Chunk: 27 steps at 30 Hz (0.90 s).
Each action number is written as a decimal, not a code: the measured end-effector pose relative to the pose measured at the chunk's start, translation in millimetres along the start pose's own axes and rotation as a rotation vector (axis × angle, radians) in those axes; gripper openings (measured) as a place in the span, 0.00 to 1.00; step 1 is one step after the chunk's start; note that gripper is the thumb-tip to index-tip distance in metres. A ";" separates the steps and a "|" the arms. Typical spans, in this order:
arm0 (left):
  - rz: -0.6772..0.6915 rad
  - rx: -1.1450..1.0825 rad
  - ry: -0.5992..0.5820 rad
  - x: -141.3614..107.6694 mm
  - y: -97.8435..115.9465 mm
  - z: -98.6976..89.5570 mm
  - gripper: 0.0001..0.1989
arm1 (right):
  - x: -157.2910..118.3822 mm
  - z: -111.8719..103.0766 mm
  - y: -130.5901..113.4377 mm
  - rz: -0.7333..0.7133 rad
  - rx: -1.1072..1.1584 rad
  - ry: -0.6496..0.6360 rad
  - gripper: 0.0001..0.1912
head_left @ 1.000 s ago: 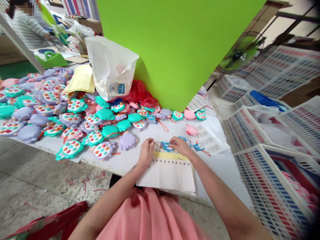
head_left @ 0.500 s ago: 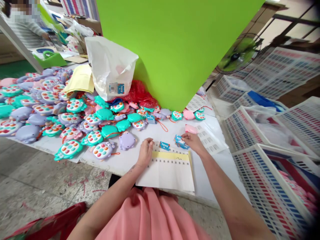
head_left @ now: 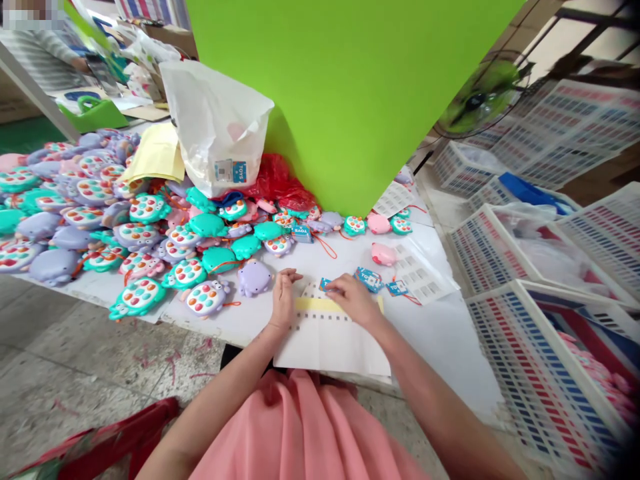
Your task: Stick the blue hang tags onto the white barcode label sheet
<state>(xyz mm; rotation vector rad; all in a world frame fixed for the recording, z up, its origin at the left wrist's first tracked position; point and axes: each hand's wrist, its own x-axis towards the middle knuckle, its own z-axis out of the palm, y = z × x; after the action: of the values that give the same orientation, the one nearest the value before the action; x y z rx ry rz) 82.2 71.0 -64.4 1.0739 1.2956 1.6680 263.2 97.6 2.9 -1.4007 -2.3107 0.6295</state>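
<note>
My right hand [head_left: 350, 299] has its fingers closed on a blue TOYS tag [head_left: 325, 284] above the top of a white sticker sheet [head_left: 333, 347] with a yellow strip. At the sheet's upper left corner is my left hand [head_left: 285, 300], fingers bent together; what they hold, if anything, is too small to tell. A stack of blue tags [head_left: 369, 279] lies right of my right hand, and beside it a single blue tag [head_left: 397, 288] with an orange cord. Behind these sits a pink toy [head_left: 383, 253]. A purple toy [head_left: 254, 278] rests left of my left hand.
Many turtle-like toys [head_left: 137, 298] are heaped on the left of the white table [head_left: 450, 347]. A white plastic bag [head_left: 210, 127], red plastic [head_left: 287, 187] and a green panel [head_left: 340, 100] stand behind. White crates [head_left: 540, 373] line the right. A person [head_left: 45, 57] is at the far left.
My right hand has moved left from the tag stack to the single tag above the sheet. The pink toy is uncovered, and a tag with an orange cord now shows right of the stack.
</note>
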 end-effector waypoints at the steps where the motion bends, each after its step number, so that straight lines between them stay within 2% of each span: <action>1: -0.012 -0.054 0.026 1.4 -3.7 -0.7 0.22 | -2.7 12.3 -12.3 0.005 0.018 -0.035 0.07; 4: -0.052 -0.181 0.075 5.9 -12.3 -2.0 0.23 | -9.7 43.8 -35.9 0.023 0.002 -0.079 0.11; 7: -0.076 -0.246 0.090 8.7 -14.2 -2.4 0.23 | -12.0 63.0 -45.5 0.026 -0.099 -0.075 0.15; 10: -0.090 -0.269 0.100 9.4 -12.4 -2.3 0.24 | -10.1 72.7 -50.5 0.013 -0.207 -0.062 0.18; 18: -0.089 -0.221 0.095 7.2 -12.0 -1.3 0.23 | -8.0 81.4 -58.3 -0.047 -0.308 0.008 0.11; 22: -0.075 -0.274 0.092 6.5 -10.0 -0.3 0.23 | -3.5 84.9 -59.8 0.008 -0.200 0.060 0.09; 27: -0.022 -0.255 0.157 5.0 -2.7 -3.8 0.23 | 7.7 78.9 -42.4 0.147 0.250 0.172 0.05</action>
<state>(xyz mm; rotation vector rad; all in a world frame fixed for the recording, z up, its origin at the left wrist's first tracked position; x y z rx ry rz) 77.0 74.9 -66.7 0.7888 1.1473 1.8723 187.7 72.7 -39.1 -1.4516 -1.9350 0.7785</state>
